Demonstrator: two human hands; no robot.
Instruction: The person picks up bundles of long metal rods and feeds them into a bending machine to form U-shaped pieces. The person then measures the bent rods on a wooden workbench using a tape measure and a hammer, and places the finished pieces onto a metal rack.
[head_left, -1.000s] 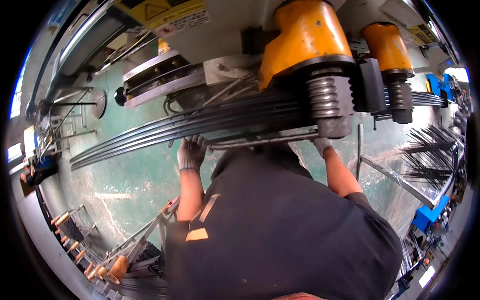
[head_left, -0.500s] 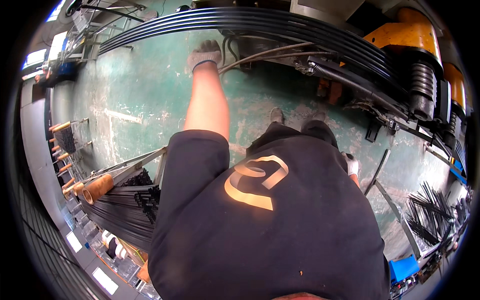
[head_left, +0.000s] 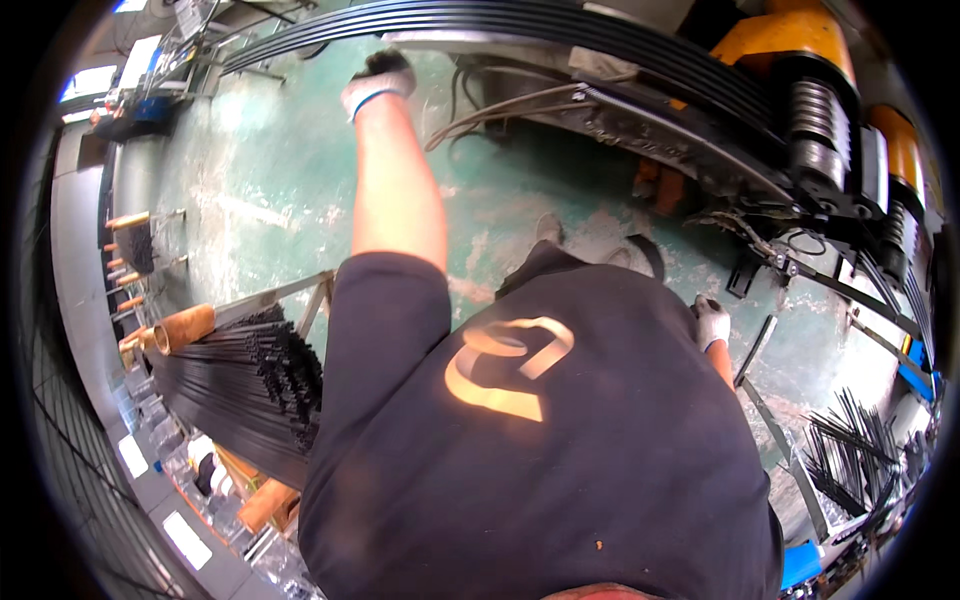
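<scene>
My left arm stretches forward over the green floor. My left hand (head_left: 379,82), in a white glove with dark fingers, is just short of a long bundle of black bars (head_left: 440,20). Its fingers are bent and look loosely apart, with nothing visible in them; contact with the bars cannot be made out. My right hand (head_left: 712,322), gloved too, hangs low beside my body with its fingers curled in and nothing visible in it. The bars run across the far side into a machine with yellow housings (head_left: 790,40) and a thick coil spring (head_left: 818,125).
Brown hoses (head_left: 500,118) hang under the machine bed. At left, a rack holds stacked black rods (head_left: 235,390) beside a brown cardboard tube (head_left: 185,328). More thin black rods (head_left: 850,450) lie at right near a metal frame (head_left: 780,430).
My left hand has moved left and farther forward. My right hand shows more fully beside my body. The view has shifted, bringing the bars higher and the machine leftward in the picture.
</scene>
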